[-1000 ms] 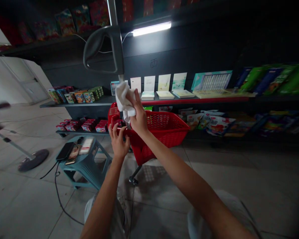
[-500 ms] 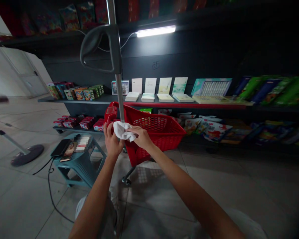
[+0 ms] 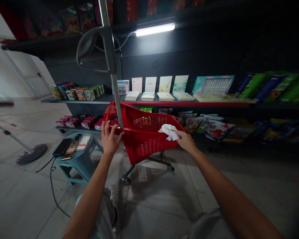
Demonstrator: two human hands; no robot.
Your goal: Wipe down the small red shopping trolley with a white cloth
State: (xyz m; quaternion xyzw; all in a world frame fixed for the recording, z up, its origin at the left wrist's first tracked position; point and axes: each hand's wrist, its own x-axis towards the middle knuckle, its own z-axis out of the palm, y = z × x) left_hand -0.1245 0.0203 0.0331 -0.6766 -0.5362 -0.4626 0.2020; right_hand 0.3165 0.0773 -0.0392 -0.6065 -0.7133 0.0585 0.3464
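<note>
A small red shopping cart (image 3: 146,147) with a perforated plastic basket stands in front of me, its handle end to the left. My left hand (image 3: 110,141) is closed over the cart's red handle, fingers on top and thumb out to the right. In my right hand (image 3: 186,141) is a crumpled white cloth (image 3: 168,130), pinched by the fingers and pressed on the near top rim towards the basket's right end. The fingertips under the cloth are partly hidden.
A metal pole (image 3: 116,96) with a grey loop handle (image 3: 109,49) rises beside the cart. Left of it stands a blue-green stool (image 3: 77,166) bearing a black device. A cable trails on the floor. Behind runs a dark shelf (image 3: 209,103) with books and snack packs.
My right hand has moved right along the basket rim with the white cloth, away from my left hand. My left hand stays at the handle end, its fingers now more visible.
</note>
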